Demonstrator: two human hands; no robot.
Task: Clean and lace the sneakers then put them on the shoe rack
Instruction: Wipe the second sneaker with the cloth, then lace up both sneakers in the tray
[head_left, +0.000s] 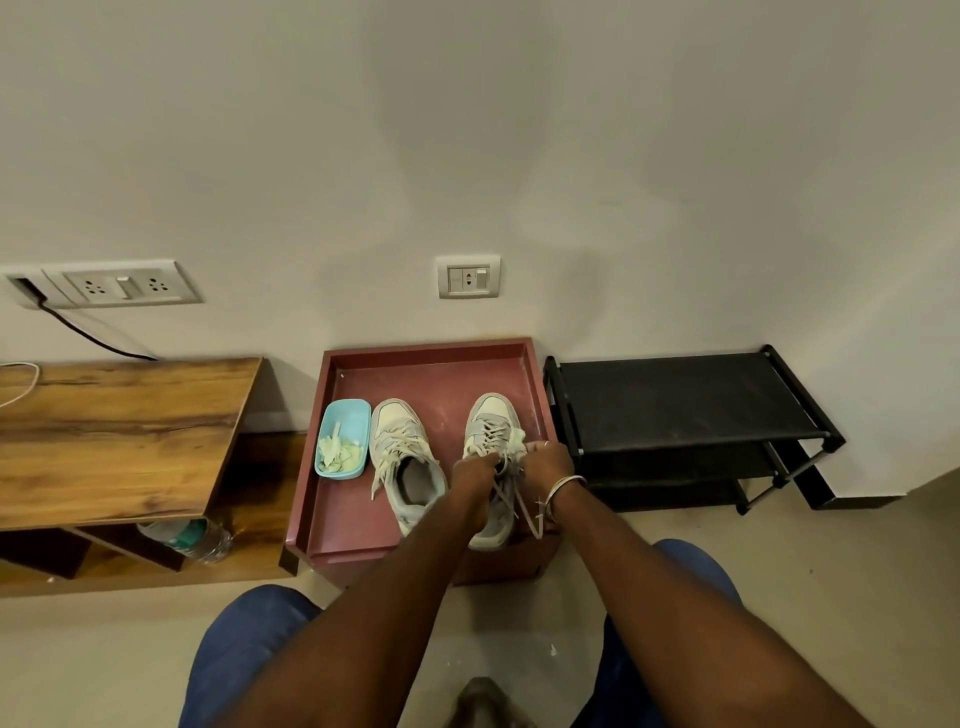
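1. Even, softish indoor light, medium bright, a bit warm.
2. Faint smudgy shadows on the wall (467, 156), deeper ones under the table (130, 431).
3. Wide-angle warp: table and rack (685, 400) splay outward at the sides.
4. Middle's sharp; the bottom edge goes mushy, and the rack's lower shelves are murky.

Before us, the red worktop (426, 349) with its raised rim stands on the floor (779, 571) against the wall. On it we see a blue tub (343, 439) at the left, one sneaker (402, 457) just beside it, and the other sneaker (491, 421) further right, its laces (527, 512) trailing to the near edge.
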